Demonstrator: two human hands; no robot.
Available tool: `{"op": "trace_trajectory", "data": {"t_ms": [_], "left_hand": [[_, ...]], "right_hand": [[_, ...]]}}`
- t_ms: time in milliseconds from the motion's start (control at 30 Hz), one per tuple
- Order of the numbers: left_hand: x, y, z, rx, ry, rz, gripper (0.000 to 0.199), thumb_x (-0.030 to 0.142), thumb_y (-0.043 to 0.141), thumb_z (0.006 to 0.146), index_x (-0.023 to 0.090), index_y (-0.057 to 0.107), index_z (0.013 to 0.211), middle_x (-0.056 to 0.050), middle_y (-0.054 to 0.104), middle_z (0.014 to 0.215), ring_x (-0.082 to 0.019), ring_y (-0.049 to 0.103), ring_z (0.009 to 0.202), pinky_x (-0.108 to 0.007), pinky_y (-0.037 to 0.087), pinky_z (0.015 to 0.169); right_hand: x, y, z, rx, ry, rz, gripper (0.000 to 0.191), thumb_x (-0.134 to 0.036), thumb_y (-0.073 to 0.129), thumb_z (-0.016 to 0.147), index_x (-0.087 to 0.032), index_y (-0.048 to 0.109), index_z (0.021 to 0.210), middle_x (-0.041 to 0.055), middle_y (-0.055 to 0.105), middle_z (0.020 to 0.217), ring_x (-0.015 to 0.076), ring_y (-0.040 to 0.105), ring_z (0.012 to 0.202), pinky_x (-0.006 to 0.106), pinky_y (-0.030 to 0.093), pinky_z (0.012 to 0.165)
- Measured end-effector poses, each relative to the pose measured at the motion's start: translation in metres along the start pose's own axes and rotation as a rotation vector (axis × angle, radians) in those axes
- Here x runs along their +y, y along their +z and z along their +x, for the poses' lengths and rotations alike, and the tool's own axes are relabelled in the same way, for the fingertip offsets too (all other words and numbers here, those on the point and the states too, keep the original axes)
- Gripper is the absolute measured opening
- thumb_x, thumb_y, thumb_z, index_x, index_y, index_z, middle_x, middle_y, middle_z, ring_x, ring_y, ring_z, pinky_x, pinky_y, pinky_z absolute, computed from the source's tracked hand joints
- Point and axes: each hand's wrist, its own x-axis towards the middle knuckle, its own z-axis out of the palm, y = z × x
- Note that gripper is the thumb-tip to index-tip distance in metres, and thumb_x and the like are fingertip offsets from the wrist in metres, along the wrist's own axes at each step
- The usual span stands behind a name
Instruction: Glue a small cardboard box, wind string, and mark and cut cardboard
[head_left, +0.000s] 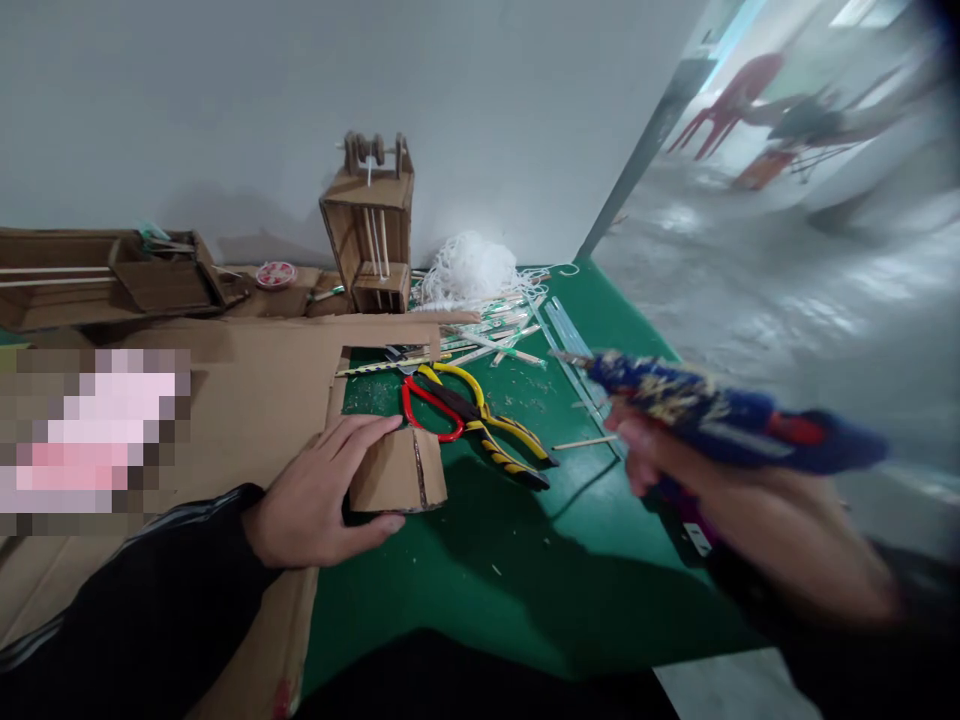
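Note:
My left hand (pixel 322 500) grips a small folded cardboard piece (pixel 386 475) by its left side, thumb at the near edge and fingers along the far edge. A dark seam runs across that piece near its right end. On the right, my right hand (pixel 675 460) is wrapped round a blue hot glue gun (pixel 697 410), its nozzle pointing left over the table. Hand and gun are blurred by motion. Just beyond the cardboard piece lie red-handled scissors (pixel 431 410) and yellow-and-black pliers (pixel 495 425), partly overlapping.
Large cardboard sheets (pixel 247 400) cover the left of the green table (pixel 525 580). Against the wall stand a tall cardboard box with rods (pixel 367 230) and a long cardboard box (pixel 67 290). White string (pixel 472 270), wooden sticks (pixel 510 345) and clear glue sticks (pixel 574 345) lie at the back.

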Motion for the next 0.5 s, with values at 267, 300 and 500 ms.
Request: {"op": "trace_trajectory", "data": {"t_ms": [267,300,500], "left_hand": [[-0.004,0.006,-0.002,0.019,-0.003,0.004,0.079,0.042,0.064,0.082,0.020,0.019,0.143,-0.018,0.042,0.142,-0.034,0.042,0.131,-0.054,0.038,0.108],[-0.004,0.007,-0.003,0.020,-0.005,0.003,0.079,0.042,0.064,0.083,0.019,0.018,0.143,-0.019,0.041,0.143,-0.034,0.042,0.132,-0.054,0.038,0.109],[-0.004,0.008,-0.004,0.027,0.033,-0.004,0.078,0.034,0.063,0.083,0.019,0.018,0.144,-0.018,0.041,0.143,-0.033,0.041,0.133,-0.053,0.037,0.110]], "right_hand": [[0.034,-0.059,0.157,0.006,-0.083,-0.421,0.038,-0.040,0.058,0.089,-0.016,0.056,0.059,0.0017,0.058,0.053,0.0107,0.053,0.052,0.027,0.043,0.060],[0.041,-0.058,0.172,-0.002,-0.051,-0.426,0.036,-0.037,0.060,0.088,-0.015,0.057,0.061,0.0021,0.058,0.053,0.0108,0.054,0.052,0.028,0.043,0.059],[0.082,-0.044,0.215,-0.037,0.056,-0.439,0.023,-0.034,0.059,0.094,-0.011,0.063,0.094,0.0019,0.067,0.083,0.0116,0.063,0.067,0.028,0.054,0.063]]}}
